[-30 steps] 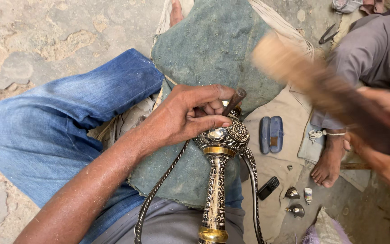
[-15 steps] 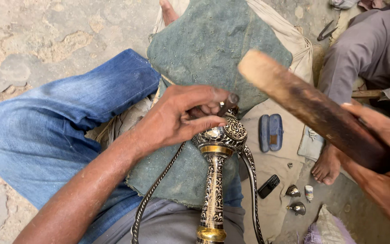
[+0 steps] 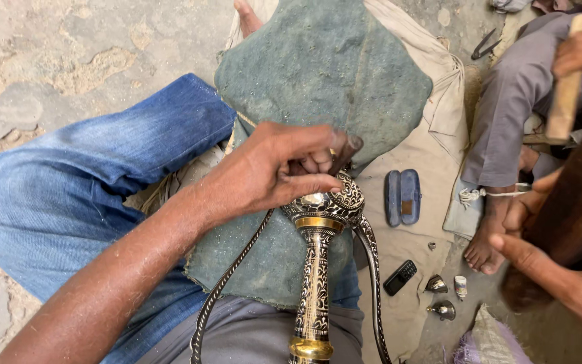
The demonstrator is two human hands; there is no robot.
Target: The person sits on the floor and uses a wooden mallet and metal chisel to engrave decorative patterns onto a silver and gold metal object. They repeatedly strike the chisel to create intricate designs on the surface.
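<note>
Pinching chisel [image 3: 346, 154] in left hand [image 3: 274, 168] fingers; right hand [image 3: 567, 269] fingers wrap mallet [image 3: 574, 209].

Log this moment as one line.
left hand: holds punch on ornate metal vessel | right hand: grips wooden mallet | vessel on green pad

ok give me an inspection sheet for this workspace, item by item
surface: green-grey pad across the lap, over beige cloth on stony ground.
job's things: engraved black-and-brass metal piece lies on the pad; thin metal punch stands tilted on its rounded top.
clutter: blue case, small dark phone, three small metal bits on the cloth.
hands: left hand pinches the punch; right hand grips a dark wooden mallet.
cables: nothing seen; only two curved engraved handles.
surroundings: another person's grey sleeve, bare foot, a hand holding a wooden stick.
</note>
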